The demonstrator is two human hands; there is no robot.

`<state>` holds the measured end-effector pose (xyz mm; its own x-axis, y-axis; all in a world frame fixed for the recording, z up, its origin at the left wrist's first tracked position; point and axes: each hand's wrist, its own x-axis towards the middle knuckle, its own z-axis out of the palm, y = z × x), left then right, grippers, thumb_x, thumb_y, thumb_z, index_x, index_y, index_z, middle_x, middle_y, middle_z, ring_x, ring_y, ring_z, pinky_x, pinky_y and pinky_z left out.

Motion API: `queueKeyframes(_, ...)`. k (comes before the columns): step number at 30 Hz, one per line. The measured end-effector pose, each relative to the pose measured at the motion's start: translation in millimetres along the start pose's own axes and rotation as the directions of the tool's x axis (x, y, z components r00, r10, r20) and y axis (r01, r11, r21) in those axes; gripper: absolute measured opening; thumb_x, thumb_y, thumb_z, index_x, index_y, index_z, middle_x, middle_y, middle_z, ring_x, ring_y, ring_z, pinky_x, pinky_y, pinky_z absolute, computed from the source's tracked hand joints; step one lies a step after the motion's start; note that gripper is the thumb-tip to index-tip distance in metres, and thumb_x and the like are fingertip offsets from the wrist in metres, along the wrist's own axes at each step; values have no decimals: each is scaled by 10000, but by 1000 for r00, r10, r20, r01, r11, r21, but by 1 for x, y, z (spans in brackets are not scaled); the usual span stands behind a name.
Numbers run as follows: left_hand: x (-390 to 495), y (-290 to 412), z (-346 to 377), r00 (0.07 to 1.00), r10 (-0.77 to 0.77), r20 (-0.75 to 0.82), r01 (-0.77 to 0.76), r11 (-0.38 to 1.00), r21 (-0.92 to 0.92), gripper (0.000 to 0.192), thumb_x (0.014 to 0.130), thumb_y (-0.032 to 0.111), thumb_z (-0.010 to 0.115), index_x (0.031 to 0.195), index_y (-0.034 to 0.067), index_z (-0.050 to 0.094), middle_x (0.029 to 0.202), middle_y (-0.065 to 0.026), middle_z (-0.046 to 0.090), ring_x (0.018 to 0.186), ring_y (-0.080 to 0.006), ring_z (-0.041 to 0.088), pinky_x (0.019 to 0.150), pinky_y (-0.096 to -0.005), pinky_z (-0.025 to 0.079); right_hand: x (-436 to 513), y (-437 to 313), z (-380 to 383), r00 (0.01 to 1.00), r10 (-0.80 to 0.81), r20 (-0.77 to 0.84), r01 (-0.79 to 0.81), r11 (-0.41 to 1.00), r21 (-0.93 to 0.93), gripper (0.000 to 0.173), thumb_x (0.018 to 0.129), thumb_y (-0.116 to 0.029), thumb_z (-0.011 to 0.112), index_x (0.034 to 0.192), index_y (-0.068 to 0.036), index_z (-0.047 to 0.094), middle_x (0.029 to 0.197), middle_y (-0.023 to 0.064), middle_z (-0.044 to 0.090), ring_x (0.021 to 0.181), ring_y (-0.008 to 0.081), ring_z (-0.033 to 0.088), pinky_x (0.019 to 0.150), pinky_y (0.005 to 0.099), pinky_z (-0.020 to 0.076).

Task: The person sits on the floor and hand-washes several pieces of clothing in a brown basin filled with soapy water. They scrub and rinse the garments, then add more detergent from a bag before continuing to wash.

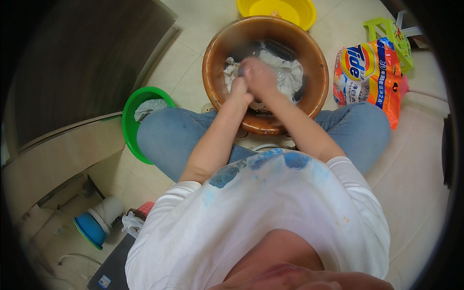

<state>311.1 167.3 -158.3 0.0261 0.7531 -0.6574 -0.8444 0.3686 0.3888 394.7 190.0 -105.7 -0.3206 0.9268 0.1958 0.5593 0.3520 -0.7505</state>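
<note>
Between my knees stands a brown basin (pixel 265 127), with wet white cloth (pixel 290 78) and darker cloth (pixel 277 49) in soapy water. My left hand (pixel 240 87) and my right hand (pixel 260 74) meet over the cloth, towards the basin's left side. A small dark or bluish bit shows between the fingers; motion blurs the hands. Both seem closed around part of the cloth, though most of what they grip is hidden.
A yellow basin (pixel 308 16) sits beyond the brown one. At my left knee stands a green basin (pixel 136 145) holding pale cloth (pixel 150 108). An orange Tide detergent bag (pixel 373 72) and a green plastic stool (pixel 398 43) are on the right. A dark panel (pixel 83 54) rises at left.
</note>
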Motion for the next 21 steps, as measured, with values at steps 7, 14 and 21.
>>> queueKeyframes(7,-32,-5,25,997,-30,70,33,999,-34,321,954,279,463,1172,48,506,1080,-107,603,978,-263,607,848,-425,503,7,63,-19,831,525,184,-553,740,382,440,839,-412,616,1085,-48,623,959,144,671,864,258,641,800,336,485)
queueKeyframes(14,-47,7,36,979,188,79,-202,947,251,529,911,475,500,1312,140,422,1248,-114,519,1100,-280,540,912,-456,451,-11,31,-32,726,510,460,-570,73,819,370,830,-353,667,1007,-29,649,990,62,653,841,147,620,755,300,498)
queueKeyframes(21,-61,16,29,950,-296,99,293,955,52,713,829,687,442,1343,193,411,1347,-111,433,1153,-355,476,848,-687,368,2,-28,-81,937,-277,213,229,947,226,183,750,-153,685,877,-23,659,922,89,656,865,215,624,779,311,481)
